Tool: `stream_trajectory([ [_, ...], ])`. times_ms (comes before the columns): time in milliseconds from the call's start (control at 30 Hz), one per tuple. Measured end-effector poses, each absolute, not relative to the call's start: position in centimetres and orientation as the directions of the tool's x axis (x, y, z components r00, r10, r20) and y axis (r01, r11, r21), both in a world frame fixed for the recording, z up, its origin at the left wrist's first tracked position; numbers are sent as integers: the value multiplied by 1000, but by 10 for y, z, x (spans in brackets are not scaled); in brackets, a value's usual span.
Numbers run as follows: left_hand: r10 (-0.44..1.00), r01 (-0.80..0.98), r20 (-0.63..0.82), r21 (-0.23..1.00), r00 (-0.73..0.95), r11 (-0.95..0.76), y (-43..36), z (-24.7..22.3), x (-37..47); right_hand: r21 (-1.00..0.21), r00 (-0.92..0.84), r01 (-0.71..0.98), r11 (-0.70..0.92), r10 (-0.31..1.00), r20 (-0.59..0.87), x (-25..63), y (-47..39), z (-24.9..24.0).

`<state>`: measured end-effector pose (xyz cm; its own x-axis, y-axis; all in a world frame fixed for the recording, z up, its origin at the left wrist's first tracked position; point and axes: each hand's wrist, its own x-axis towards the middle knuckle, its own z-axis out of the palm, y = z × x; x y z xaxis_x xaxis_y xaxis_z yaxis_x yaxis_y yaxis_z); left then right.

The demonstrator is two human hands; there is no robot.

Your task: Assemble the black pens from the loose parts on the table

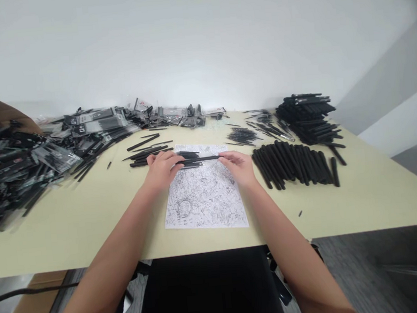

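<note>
A thin black stick (209, 158) spans the gap between my two hands, above a sheet of scribbled paper (205, 196). My right hand (238, 166) pinches its right end. Fingers closed, my left hand (162, 170) is at its left end, over black sticks (149, 152) that lie on the table and the paper's top edge. What exactly those left fingers grip is hidden. Thick black pens (290, 163) lie in a row just right of my right hand, with a heap of thin black rods (243, 136) behind them.
Packaged black items in clear bags (98, 120) are piled along the left and back of the yellow table (332, 213). A cardboard box (1, 110) stands at the far left. More black pens (306, 115) are stacked at the back right, near the white wall.
</note>
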<state>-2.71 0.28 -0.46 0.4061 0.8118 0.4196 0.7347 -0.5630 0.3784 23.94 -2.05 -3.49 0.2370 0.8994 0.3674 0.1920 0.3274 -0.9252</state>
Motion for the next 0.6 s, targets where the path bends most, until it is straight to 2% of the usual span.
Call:
stream_trajectory([
  [300, 809, 739, 421, 367, 410, -565, 4, -5, -27, -913, 199, 206, 351, 899, 390, 240, -19, -36],
  [467, 819, 738, 409, 383, 403, -555, 3, -3, -27, -938, 245, 161, 306, 908, 339, 239, -19, -36],
  [600, 814, 733, 420, 386, 401, -560, 2, -3, -26, -939, 216, 176, 295, 919, 329, 237, -21, -33],
])
